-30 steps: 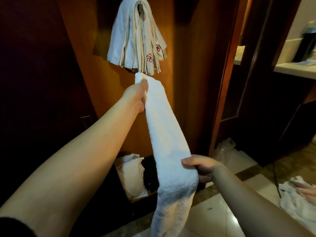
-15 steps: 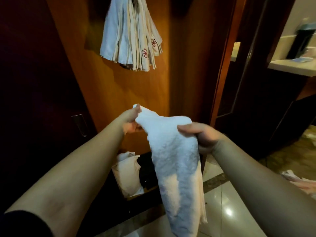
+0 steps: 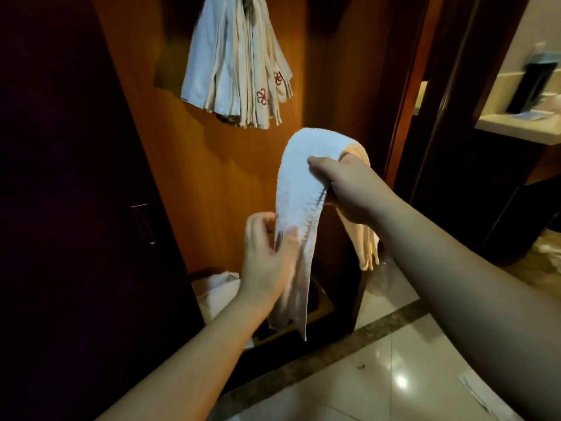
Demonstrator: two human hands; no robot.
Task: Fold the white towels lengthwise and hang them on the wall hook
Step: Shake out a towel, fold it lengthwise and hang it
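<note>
A narrow folded white towel point(image 3: 299, 189) drapes over my right hand point(image 3: 349, 189), which grips its bend from the right, thumb on the near side. One half hangs toward me, the other hangs behind my wrist. Lower down, my left hand point(image 3: 267, 262) pinches the near hanging half between thumb and fingers. Above, a bunch of several folded white towels point(image 3: 236, 65) with red embroidery hangs on the wall hook point(image 3: 247, 0) at the top edge of the wooden panel. The held towel's top is just below and right of that bunch.
A wooden wall panel point(image 3: 194, 165) stands ahead, a dark door with a handle point(image 3: 142, 223) to the left. White cloth point(image 3: 215, 290) lies in a low compartment below. A doorway and a counter point(image 3: 522, 129) are at right. Glossy tiled floor point(image 3: 364, 381) lies underfoot.
My left hand let go of the towel's upper end and dropped to pinch its lower hanging part. My right hand rose, so the towel now folds over it in two halves.
</note>
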